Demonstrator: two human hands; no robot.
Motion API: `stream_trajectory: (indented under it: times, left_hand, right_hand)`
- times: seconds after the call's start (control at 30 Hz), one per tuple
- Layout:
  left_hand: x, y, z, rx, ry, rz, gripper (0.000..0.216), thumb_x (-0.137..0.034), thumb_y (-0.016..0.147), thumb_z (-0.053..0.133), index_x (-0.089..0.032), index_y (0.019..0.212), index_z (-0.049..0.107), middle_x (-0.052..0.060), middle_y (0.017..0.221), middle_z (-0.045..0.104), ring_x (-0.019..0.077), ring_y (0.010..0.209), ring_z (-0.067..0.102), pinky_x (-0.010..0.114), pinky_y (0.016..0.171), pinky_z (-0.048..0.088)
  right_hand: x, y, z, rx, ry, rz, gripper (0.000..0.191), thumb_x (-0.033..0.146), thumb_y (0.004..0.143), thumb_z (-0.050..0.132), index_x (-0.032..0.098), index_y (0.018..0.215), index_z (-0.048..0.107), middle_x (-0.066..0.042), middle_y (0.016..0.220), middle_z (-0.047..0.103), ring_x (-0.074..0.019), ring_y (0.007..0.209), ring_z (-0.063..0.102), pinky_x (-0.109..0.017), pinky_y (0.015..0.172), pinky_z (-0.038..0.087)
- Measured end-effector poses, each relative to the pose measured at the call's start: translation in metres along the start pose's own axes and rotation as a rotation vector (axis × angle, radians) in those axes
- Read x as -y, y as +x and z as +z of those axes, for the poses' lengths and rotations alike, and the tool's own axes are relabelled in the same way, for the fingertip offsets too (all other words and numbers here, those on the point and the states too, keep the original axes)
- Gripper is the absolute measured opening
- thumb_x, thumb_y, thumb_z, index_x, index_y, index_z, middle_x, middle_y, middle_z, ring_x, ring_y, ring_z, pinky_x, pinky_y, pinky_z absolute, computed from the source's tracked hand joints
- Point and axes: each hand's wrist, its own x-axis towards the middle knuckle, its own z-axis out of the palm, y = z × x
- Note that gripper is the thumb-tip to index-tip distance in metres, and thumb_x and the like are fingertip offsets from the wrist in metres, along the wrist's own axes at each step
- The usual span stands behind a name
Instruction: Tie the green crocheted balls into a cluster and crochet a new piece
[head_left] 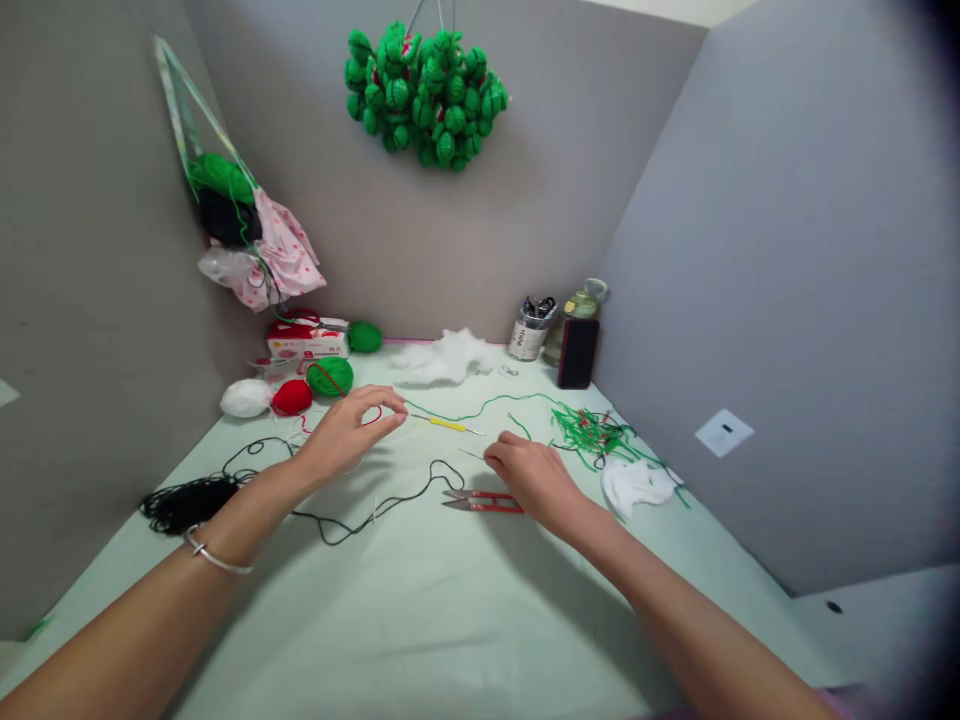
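One slender metal needle is pinched in the right hand.
Its straight shaft is extended leftward from the grip, near red-handled snips; the left hand is curled beside a smooth yellow crochet hook, its hold impossible to tell. Fluffy white stuffing is heaped behind.

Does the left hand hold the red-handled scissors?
No, the scissors lie on the table near the right hand, well apart from the left hand.

Illegible lettering on box and jar
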Motion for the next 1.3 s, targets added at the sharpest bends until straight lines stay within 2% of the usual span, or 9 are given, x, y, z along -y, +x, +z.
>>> stream_trajectory:
  times: [0.13,0.3,0.5,0.67,0.83,1.0,1.1,1.2,1.3]
  left_hand:
    - [-0.002,-0.009,0.014,0.103,0.026,0.027,0.017,-0.039,0.088,0.061,-0.025,0.079,0.066,0.004,0.112,0.07,0.0266,0.121,0.057,0.043,0.108,0.039]
    - [-0.004,-0.028,0.04,0.244,0.026,0.037,0.011,-0.031,0.087,0.061,-0.025,0.079,0.066,0.004,0.109,0.069,0.0265,0.119,0.056,0.043,0.107,0.041]
    - [-0.003,-0.042,0.055,0.056,-0.086,-0.068,0.018,-0.028,0.091,0.058,-0.026,0.108,0.063,0.004,0.117,0.067,0.0229,0.111,0.061,0.04,0.1,0.047]
    - [0.006,-0.04,0.062,0.022,0.125,0.249,0.017,-0.02,0.094,0.056,-0.024,0.109,0.064,0.006,0.113,0.068,0.0242,0.118,0.057,0.042,0.104,0.044]
    - [0.005,-0.036,0.064,-0.011,0.328,0.4,0.012,-0.02,0.096,0.056,-0.02,0.087,0.064,0.007,0.094,0.067,0.0245,0.101,0.059,0.042,0.093,0.047]
    - [0.002,-0.029,0.054,0.027,0.338,0.362,0.019,-0.024,0.096,0.054,-0.021,0.082,0.067,0.006,0.089,0.065,0.0219,0.088,0.058,0.033,0.074,0.047]
    - [0.011,-0.012,0.039,0.063,0.192,0.231,0.014,-0.028,0.093,0.058,-0.023,0.087,0.07,0.004,0.088,0.067,0.0197,0.082,0.062,0.033,0.076,0.048]
    - [0.024,0.016,0.011,0.01,0.062,0.107,0.02,-0.036,0.087,0.062,-0.025,0.1,0.073,0.003,0.092,0.07,0.0217,0.087,0.063,0.034,0.082,0.047]
    - [0.033,0.05,-0.025,-0.067,0.041,0.04,0.036,-0.039,0.084,0.061,-0.025,0.115,0.07,0.001,0.082,0.065,0.02,0.075,0.059,0.032,0.072,0.046]
  right_hand:
    - [0.019,0.034,0.014,0.072,-0.149,-0.024,0.028,-0.005,0.084,0.049,0.008,0.097,0.071,-0.018,0.106,0.068,-0.0259,0.095,0.066,-0.029,0.067,0.041]
    - [0.028,0.051,0.027,0.056,-0.147,-0.055,0.033,-0.005,0.087,0.041,0.005,0.1,0.069,-0.022,0.108,0.068,-0.0292,0.104,0.064,-0.033,0.077,0.044]
    - [0.017,0.041,0.028,0.036,0.06,-0.063,0.021,0.015,0.094,0.046,0.018,0.101,0.066,-0.005,0.09,0.071,-0.0163,0.078,0.064,-0.025,0.069,0.043]
    - [0.021,0.029,0.029,-0.044,0.68,-0.117,0.014,0.02,0.087,0.054,0.018,0.085,0.067,-0.001,0.08,0.067,-0.0127,0.07,0.056,-0.023,0.067,0.043]
    - [0.033,0.026,0.032,-0.119,0.775,-0.152,0.011,0.018,0.083,0.058,0.019,0.079,0.068,0.0,0.072,0.062,-0.0123,0.066,0.052,-0.024,0.063,0.039]
    - [0.035,0.023,0.026,-0.126,0.929,-0.139,0.012,0.026,0.086,0.059,0.019,0.081,0.066,0.001,0.072,0.06,-0.0114,0.064,0.049,-0.024,0.062,0.038]
    - [0.032,0.023,0.019,-0.106,1.108,-0.106,0.02,0.036,0.09,0.057,0.019,0.092,0.066,0.001,0.073,0.059,-0.0115,0.063,0.049,-0.024,0.06,0.039]
    - [0.029,0.025,0.019,-0.093,1.163,-0.056,0.02,0.034,0.089,0.055,0.018,0.091,0.066,0.001,0.072,0.059,-0.0116,0.062,0.049,-0.024,0.061,0.041]
    - [0.027,0.029,0.027,-0.061,1.153,-0.039,0.017,0.031,0.088,0.054,0.018,0.089,0.064,0.0,0.074,0.061,-0.0114,0.061,0.05,-0.024,0.059,0.04]
